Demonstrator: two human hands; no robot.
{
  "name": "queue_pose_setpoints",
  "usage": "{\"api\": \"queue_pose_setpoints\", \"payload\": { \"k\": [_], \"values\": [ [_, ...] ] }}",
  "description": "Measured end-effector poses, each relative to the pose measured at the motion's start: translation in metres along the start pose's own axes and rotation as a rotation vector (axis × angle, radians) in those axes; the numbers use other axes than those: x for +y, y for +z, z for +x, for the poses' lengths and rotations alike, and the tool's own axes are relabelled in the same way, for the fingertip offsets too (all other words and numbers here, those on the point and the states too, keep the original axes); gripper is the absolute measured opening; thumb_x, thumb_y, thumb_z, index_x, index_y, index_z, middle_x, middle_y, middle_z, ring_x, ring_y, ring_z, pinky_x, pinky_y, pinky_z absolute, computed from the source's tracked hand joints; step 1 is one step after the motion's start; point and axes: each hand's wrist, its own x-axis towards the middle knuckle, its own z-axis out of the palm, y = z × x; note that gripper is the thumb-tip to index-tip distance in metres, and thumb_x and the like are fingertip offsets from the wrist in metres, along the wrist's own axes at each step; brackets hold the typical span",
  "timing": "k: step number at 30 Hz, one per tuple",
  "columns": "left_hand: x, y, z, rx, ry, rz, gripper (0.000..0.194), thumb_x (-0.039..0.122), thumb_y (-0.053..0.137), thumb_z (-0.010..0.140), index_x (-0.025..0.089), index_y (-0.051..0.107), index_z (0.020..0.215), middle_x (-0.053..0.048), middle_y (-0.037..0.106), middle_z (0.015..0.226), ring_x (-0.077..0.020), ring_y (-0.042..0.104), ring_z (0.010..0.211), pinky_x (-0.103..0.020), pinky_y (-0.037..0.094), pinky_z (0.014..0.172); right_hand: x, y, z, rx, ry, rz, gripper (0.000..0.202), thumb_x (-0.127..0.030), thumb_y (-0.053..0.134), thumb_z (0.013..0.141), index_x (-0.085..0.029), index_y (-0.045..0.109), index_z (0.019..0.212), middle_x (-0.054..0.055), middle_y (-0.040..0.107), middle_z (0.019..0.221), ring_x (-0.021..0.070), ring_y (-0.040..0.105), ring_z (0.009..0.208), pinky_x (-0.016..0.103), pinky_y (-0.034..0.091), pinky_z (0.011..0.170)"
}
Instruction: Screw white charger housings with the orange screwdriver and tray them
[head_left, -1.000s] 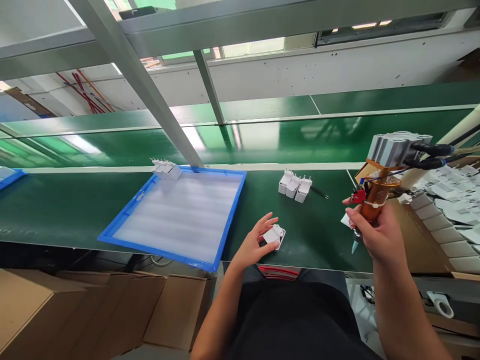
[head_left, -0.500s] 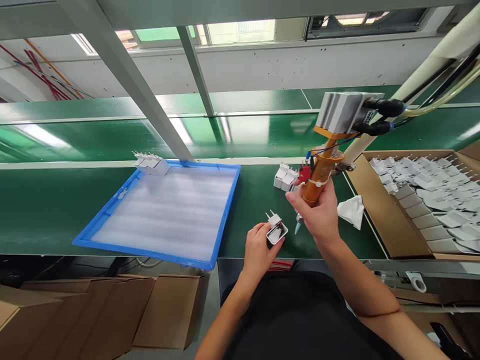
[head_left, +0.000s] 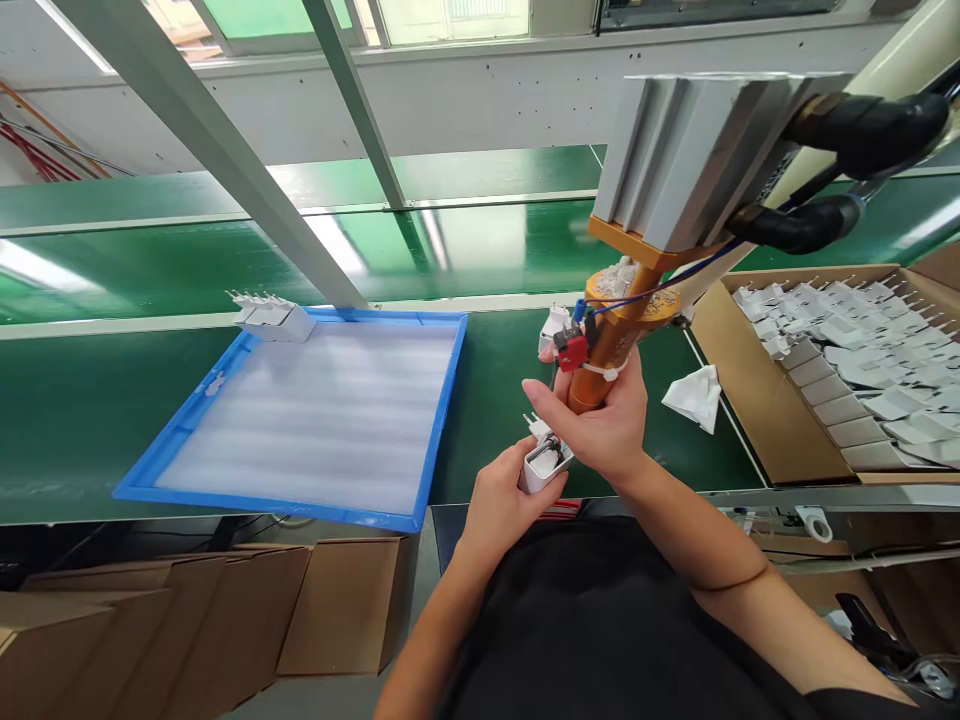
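Observation:
My left hand [head_left: 496,508] is closed round a small white plug charger [head_left: 538,470], its case open at the top with parts inside and two pins pointing away from me. In my right hand [head_left: 611,425] is an orange glue dispenser [head_left: 626,330] with a grey metal cylinder block on top and a red switch on its side. My right thumb is stretched along the dispenser's near side. The dispenser's tip is hidden behind my right hand, close to the open charger, so I cannot tell whether they touch. Another white charger [head_left: 553,328] stands behind the dispenser, partly covered.
A blue-framed tray [head_left: 442,420] with a pale sheet lies on the left, several white chargers [head_left: 276,320] at its far corner. On the right are a crumpled white cloth [head_left: 696,398] and a cardboard box [head_left: 776,400] full of white charger parts. A slanted metal post [head_left: 225,160] crosses the left.
My right hand has brought the dispenser down and left, nearer the charger in my left hand. Its tip, seen before, is now hidden. The view has shifted slightly.

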Motion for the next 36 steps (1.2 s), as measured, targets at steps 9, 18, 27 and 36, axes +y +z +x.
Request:
{"api": "queue_pose_setpoints", "payload": {
  "k": [9, 18, 27, 36],
  "values": [
    [0.003, -0.008, 0.002, -0.082, -0.014, 0.051, 0.05, 0.044, 0.067, 0.087, 0.008, 0.068, 0.12, -0.009, 0.07, 0.103, -0.0191, 0.065, 0.091, -0.028, 0.049, 0.084, 0.003, -0.007, -0.001, -0.016, -0.087, 0.045, 0.028, -0.014, 0.069, 0.083, -0.014, 0.052, 0.106, 0.004, 0.063, 0.095, 0.0052, 0.048, 0.053, 0.027, 0.049, 0.059],
    [0.003, -0.005, 0.002, -0.095, -0.023, 0.011, 0.048, 0.049, 0.068, 0.088, 0.009, 0.068, 0.116, -0.008, 0.069, 0.103, -0.0188, 0.064, 0.091, -0.03, 0.047, 0.083, -0.001, -0.006, -0.001, -0.03, -0.08, 0.043, 0.026, -0.013, 0.071, 0.082, -0.015, 0.049, 0.095, -0.001, 0.058, 0.079, 0.0071, 0.053, 0.06, 0.03, 0.052, 0.074],
    [-0.01, 0.02, 0.003, 0.061, 0.144, -0.059, 0.038, 0.033, 0.069, 0.088, 0.008, 0.065, 0.116, -0.009, 0.07, 0.106, -0.0211, 0.067, 0.096, -0.033, 0.053, 0.084, -0.01, 0.004, 0.0, -0.032, -0.1, 0.069, 0.038, -0.013, 0.077, 0.078, -0.016, 0.04, 0.086, -0.001, 0.061, 0.086, 0.0071, 0.055, 0.061, 0.033, 0.052, 0.084],
    [0.007, 0.042, 0.011, 0.37, 0.365, -0.056, 0.037, 0.036, 0.067, 0.091, 0.01, 0.055, 0.114, -0.01, 0.066, 0.102, -0.0154, 0.069, 0.091, -0.021, 0.055, 0.079, -0.012, 0.006, -0.002, -0.023, -0.086, 0.06, 0.021, -0.012, 0.069, 0.081, -0.013, 0.051, 0.092, 0.005, 0.062, 0.096, 0.0074, 0.051, 0.06, 0.028, 0.047, 0.06]
  ]
}}
